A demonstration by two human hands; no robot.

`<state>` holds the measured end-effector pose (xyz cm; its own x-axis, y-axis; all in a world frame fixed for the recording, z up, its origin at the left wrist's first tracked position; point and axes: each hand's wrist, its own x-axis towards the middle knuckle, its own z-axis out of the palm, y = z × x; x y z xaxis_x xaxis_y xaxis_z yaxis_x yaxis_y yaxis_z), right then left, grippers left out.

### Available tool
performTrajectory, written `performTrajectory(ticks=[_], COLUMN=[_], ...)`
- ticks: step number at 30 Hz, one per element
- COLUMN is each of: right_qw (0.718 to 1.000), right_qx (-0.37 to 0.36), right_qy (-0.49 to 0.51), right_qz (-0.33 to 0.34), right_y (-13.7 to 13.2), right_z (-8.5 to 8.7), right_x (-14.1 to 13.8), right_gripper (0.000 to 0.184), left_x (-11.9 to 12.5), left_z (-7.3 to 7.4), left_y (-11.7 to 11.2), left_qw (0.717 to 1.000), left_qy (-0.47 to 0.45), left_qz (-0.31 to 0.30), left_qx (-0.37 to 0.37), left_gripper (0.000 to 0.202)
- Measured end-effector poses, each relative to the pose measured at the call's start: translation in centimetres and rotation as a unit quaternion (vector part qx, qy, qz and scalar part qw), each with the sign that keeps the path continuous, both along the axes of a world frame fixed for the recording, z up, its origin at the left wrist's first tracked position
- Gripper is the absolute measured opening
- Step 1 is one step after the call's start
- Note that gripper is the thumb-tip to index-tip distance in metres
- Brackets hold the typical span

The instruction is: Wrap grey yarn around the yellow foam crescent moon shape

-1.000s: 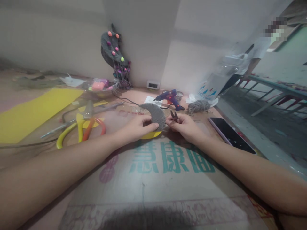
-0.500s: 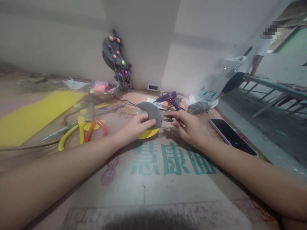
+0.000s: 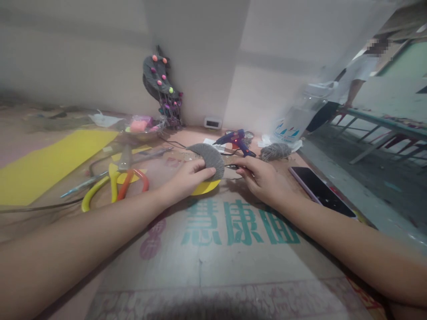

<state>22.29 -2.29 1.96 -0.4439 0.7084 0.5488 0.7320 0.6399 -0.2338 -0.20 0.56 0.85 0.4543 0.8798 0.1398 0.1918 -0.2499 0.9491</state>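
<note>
My left hand (image 3: 185, 178) is closed on a crescent wrapped in grey yarn (image 3: 211, 156), whose bare yellow tip (image 3: 204, 187) shows below my fingers. It holds the crescent just above a cardboard sheet with green characters (image 3: 233, 249). My right hand (image 3: 264, 178) lies low on the cardboard to the right of the crescent. Its thumb and forefinger pinch the end of small dark snips (image 3: 233, 167), which lie flat and point at the crescent.
Behind my hands are a blue glue gun (image 3: 237, 139), a grey yarn ball (image 3: 275, 151) and a big water bottle (image 3: 300, 116). A phone (image 3: 320, 191) lies right, yellow-handled scissors (image 3: 115, 184) and a yellow sheet (image 3: 43, 164) left. A person (image 3: 355, 80) stands far right.
My right hand held the snips upright beside the crescent, then came down to the cardboard with the snips now flat. My left hand lowered the crescent slightly.
</note>
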Motion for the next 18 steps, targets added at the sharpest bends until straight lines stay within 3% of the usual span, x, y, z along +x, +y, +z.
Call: performTrajectory(ticks=[10, 18], right_qw=[1.0, 0.999], right_qx=[0.008, -0.005], right_qy=[0.026, 0.042], right_qz=[0.015, 0.033], right_y=[0.4, 0.3], right_z=[-0.4, -0.3], right_x=[0.2, 0.2], right_gripper=[0.029, 0.029], left_x=[-0.1, 0.1], left_z=[0.9, 1.1], left_y=[-0.5, -0.7], left_qw=[0.998, 0.998], left_qy=[-0.029, -0.022], left_qz=[-0.012, 0.004], left_qx=[-0.061, -0.066], left_gripper=[0.018, 0.021])
